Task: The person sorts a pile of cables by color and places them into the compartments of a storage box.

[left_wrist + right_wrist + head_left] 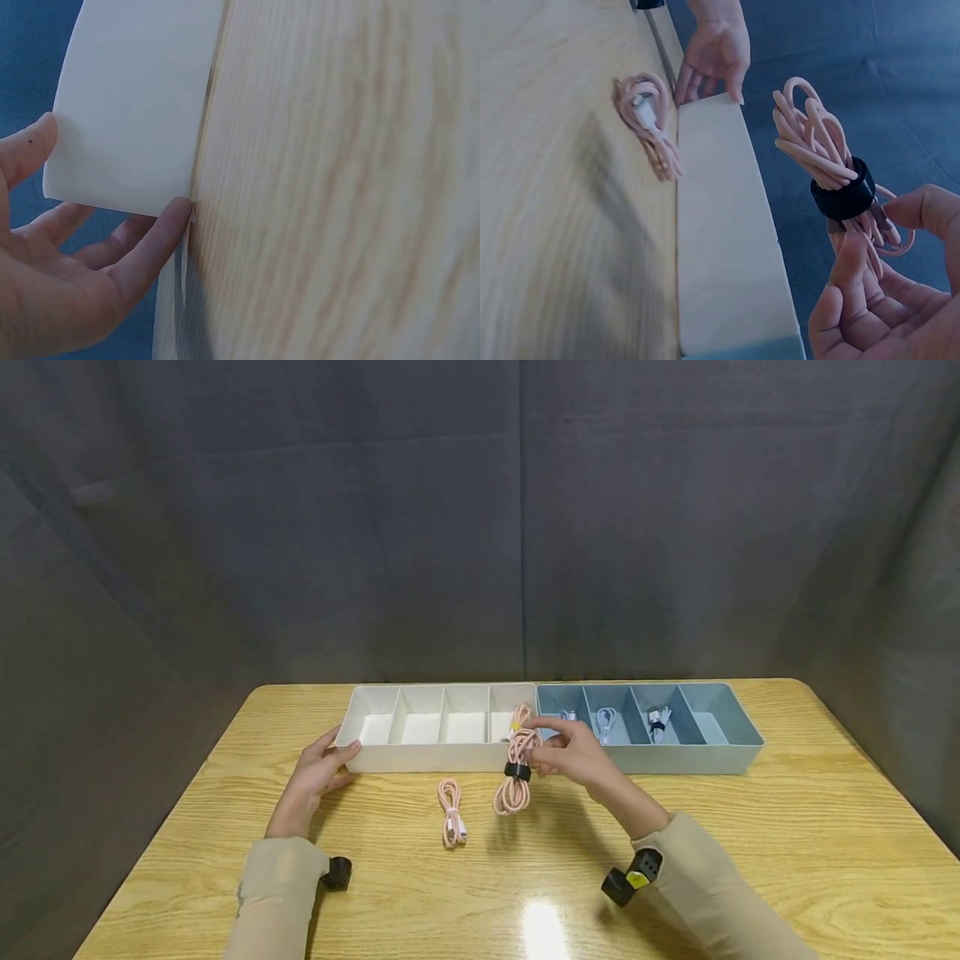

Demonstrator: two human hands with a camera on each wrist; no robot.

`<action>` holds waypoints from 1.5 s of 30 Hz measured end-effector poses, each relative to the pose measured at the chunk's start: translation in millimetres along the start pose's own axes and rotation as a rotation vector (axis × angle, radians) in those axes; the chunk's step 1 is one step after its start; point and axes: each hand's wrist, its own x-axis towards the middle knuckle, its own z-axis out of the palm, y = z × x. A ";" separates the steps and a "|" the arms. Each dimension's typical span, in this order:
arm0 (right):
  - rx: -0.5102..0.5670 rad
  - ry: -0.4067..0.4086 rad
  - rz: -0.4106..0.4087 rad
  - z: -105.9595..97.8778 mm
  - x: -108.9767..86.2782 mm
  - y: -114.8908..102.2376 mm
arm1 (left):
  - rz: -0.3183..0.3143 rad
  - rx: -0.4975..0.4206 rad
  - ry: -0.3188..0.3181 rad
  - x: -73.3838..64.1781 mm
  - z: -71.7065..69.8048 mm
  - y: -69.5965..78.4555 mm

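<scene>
My right hand point(573, 756) pinches a coiled pink cable point(513, 789) bound with a black strap point(845, 190), held up in front of the white divided box point(427, 759). Its looped end hangs down toward the table in the head view. Another pink cable point(521, 717) with a yellow spot lies in the white box's right-hand compartment. My left hand point(318, 772) rests against the box's left end, thumb at the top rim and a fingertip low by the table. A third coiled pink cable point(451, 814) with white connectors lies on the table before the box.
A blue-grey divided box point(678, 759) adjoins the white one on the right. Three of its compartments hold light cables, among them a looped cable point(605, 722) and one with a dark strap point(657, 725). Dark cloth point(450, 527) hangs behind the wooden table point(405, 893).
</scene>
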 end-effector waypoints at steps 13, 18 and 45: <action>0.036 0.065 -0.009 9.0 34.1 -8.7 | -0.001 0.003 0.005 -2.4 0.3 2.3; 0.056 0.102 0.027 13.1 47.2 -10.5 | 0.003 0.018 -0.007 -15.3 3.9 13.5; -0.046 0.287 0.054 42.1 102.1 -3.6 | -0.015 0.023 -0.029 -30.7 9.5 32.1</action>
